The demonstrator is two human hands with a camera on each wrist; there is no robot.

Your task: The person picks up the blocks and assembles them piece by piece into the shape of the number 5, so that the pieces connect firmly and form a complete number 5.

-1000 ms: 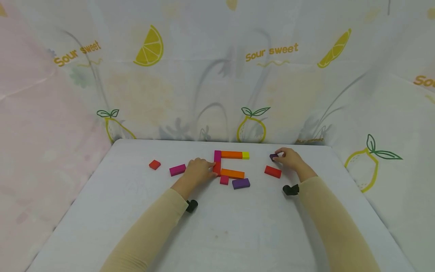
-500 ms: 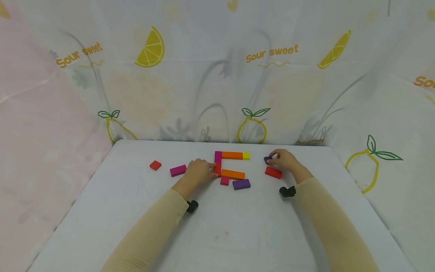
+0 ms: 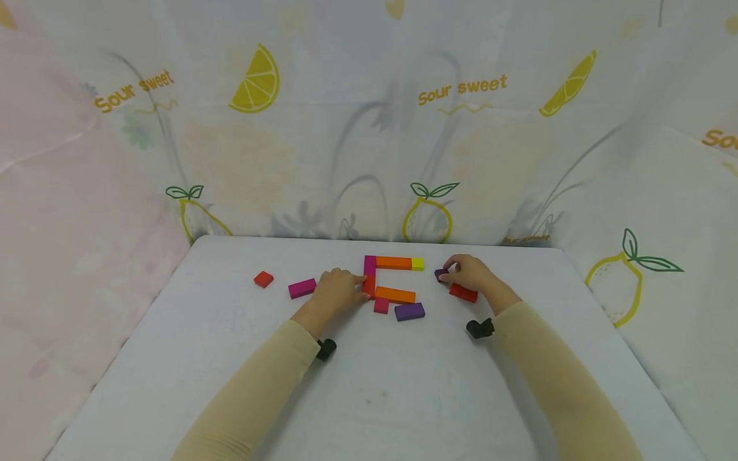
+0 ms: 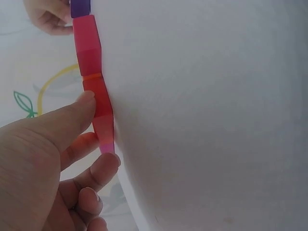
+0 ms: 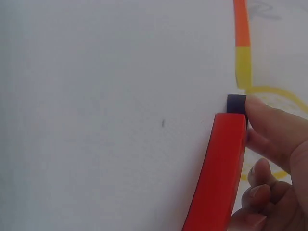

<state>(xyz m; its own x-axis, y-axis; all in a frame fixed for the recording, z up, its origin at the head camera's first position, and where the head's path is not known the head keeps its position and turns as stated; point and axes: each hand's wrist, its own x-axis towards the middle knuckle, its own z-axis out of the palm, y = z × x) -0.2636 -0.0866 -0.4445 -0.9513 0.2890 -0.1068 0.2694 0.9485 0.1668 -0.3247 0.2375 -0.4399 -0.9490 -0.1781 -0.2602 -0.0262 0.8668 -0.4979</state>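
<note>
In the head view my left hand (image 3: pixel 332 296) has thumb and finger on a red block (image 3: pixel 369 287), pinching it at its left side. That block continues a magenta block (image 3: pixel 369 265) in a column. From the column an orange block (image 3: pixel 394 263) with a yellow cube (image 3: pixel 418 264) at its end and a lower orange block (image 3: pixel 394 294) extend rightward. My right hand (image 3: pixel 474 276) pinches a small dark purple cube (image 3: pixel 441 274), partly covered by the fingers. Just below that hand lies another red block (image 3: pixel 464 293); in the right wrist view this red block (image 5: pixel 216 168) stands before the purple cube (image 5: pixel 236 103).
Below the column sit a pinkish-red cube (image 3: pixel 381 306) and a purple block (image 3: pixel 409 312). Left of my left hand lie a magenta block (image 3: pixel 302 289) and a red-orange cube (image 3: pixel 263 279). A lemon-printed cloth (image 3: pixel 357 160) rises behind the white table (image 3: pixel 369 384).
My right hand has carried the dark purple cube leftward and slightly nearer, past the loose red block and closer to the yellow cube. The left hand has stayed at the red block.
</note>
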